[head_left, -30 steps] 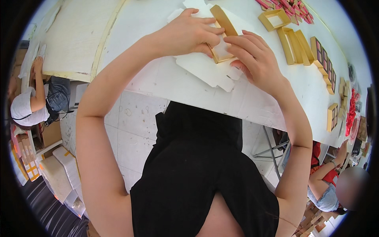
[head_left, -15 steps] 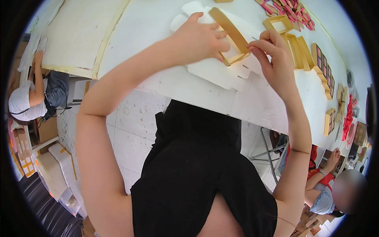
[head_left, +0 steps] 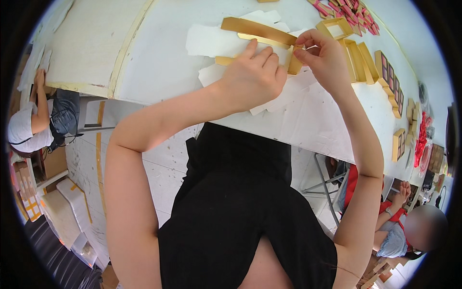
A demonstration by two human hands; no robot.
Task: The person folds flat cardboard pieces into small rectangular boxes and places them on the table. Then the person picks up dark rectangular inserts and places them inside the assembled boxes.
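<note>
Facing inward, hands (head_left: 252, 77) touch the gold box (head_left: 257, 29)

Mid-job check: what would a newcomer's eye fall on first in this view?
First, the gold box at top centre, the left hand over it and the right hand pinching its right end. Then the pile of pink pieces at top right, and other gold boxes at right on the table.
</note>
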